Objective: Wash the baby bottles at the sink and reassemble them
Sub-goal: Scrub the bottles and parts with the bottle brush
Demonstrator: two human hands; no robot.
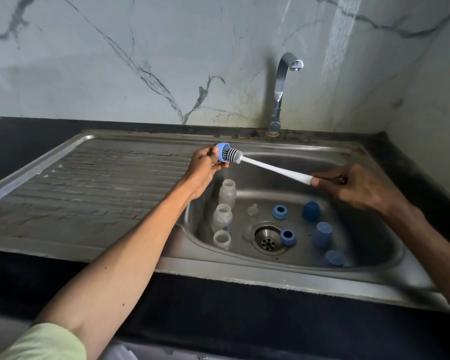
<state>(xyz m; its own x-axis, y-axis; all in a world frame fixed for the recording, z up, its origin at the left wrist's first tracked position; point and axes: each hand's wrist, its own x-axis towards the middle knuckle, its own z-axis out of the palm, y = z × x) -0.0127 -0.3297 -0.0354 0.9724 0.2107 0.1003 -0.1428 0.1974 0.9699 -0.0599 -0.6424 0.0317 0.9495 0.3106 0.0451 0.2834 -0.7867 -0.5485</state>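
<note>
- The steel sink fills the middle of the frame: one ribbed draining board at centre left, one bowl at centre right, one drain in the bowl's floor.
- One curved chrome tap stands at upper centre against the marbled wall; no water shows at its spout.
- Your left hand, centre frame above the bowl, has its fingers curled round one blue collar ring.
- Your right hand, at centre right, pinches the end of one white-handled bottle brush; its grey bristle head sits partly inside the ring.
- Three clear bottles stand open-mouthed in a row along the bowl's left side, cloudy and without tops.
- Three blue dome caps lie at the bowl's right, the lowest one blurred.
- Two more blue rings lie near the drain, one touching its rim.
- Two clear teats lie left of the drain, hard to make out.
</note>
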